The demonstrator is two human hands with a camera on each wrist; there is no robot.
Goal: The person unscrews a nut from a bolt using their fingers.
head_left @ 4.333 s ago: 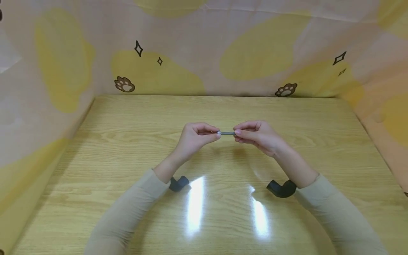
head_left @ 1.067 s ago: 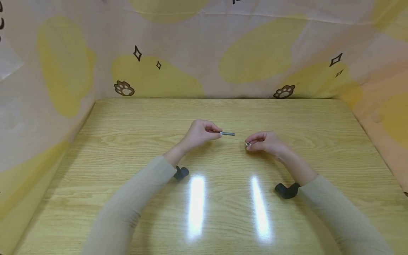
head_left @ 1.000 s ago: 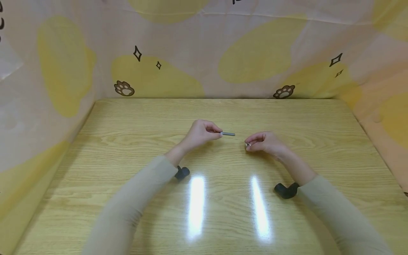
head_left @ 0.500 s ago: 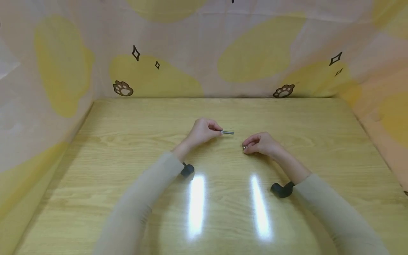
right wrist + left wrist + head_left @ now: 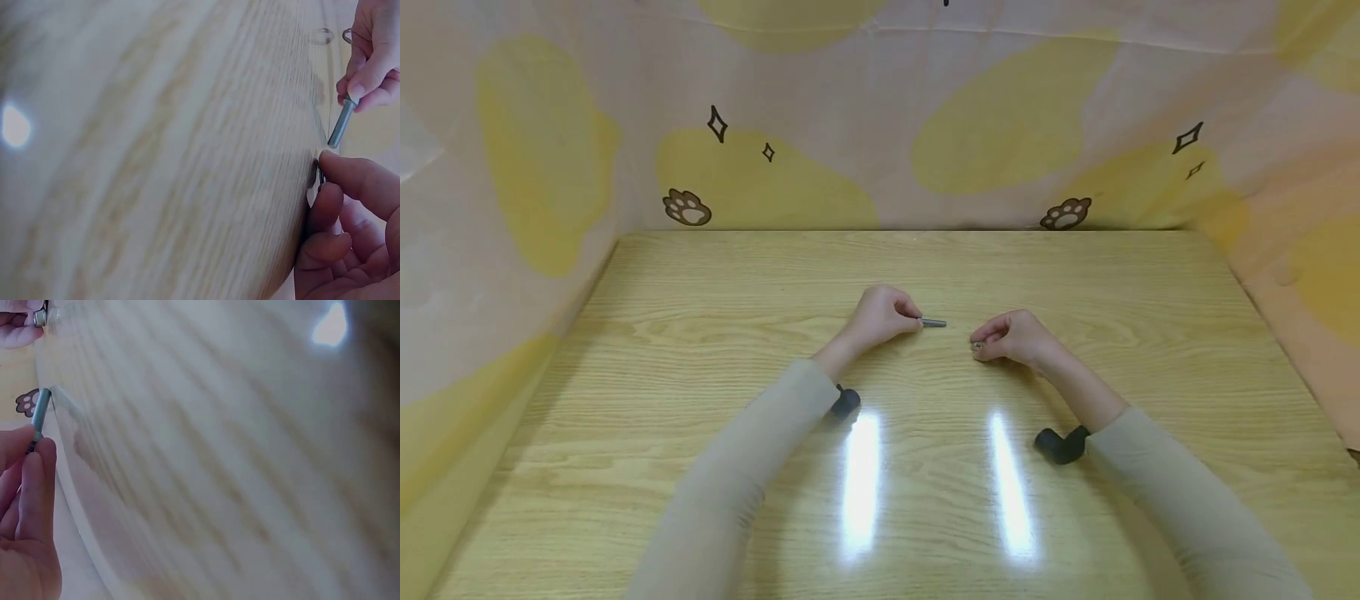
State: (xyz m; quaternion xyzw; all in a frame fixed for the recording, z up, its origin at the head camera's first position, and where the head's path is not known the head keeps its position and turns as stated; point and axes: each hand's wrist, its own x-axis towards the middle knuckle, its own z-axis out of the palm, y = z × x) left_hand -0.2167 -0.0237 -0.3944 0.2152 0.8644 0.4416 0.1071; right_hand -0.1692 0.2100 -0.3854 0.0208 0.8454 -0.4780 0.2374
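Observation:
In the head view my left hand (image 5: pixel 880 317) pinches a grey threaded bolt (image 5: pixel 934 322) between thumb and fingers, its free end toward the right. The bolt (image 5: pixel 342 124) shows its thread in the right wrist view, and a dark metal loop (image 5: pixel 347 35) appears behind the left hand; whether they are one piece I cannot tell. My right hand (image 5: pixel 1017 337) pinches a small shiny metal nut (image 5: pixel 977 345) close above the table, a short gap right of the bolt's tip. Fingers hide much of the nut. In the left wrist view the nut (image 5: pixel 40 317) shows at the fingertips.
The hands are over a wood-grain table (image 5: pixel 700 275) with bright light reflections. A patterned cloth (image 5: pixel 880 125) walls its back and sides. Black wrist-worn pieces (image 5: pixel 1060 446) stick out by each cuff, low over the table.
The right hand was at the bolt's right end; it has come away to the right and lower, with the nut pinched. Lately the left hand has shifted slightly right and the bolt has dipped.

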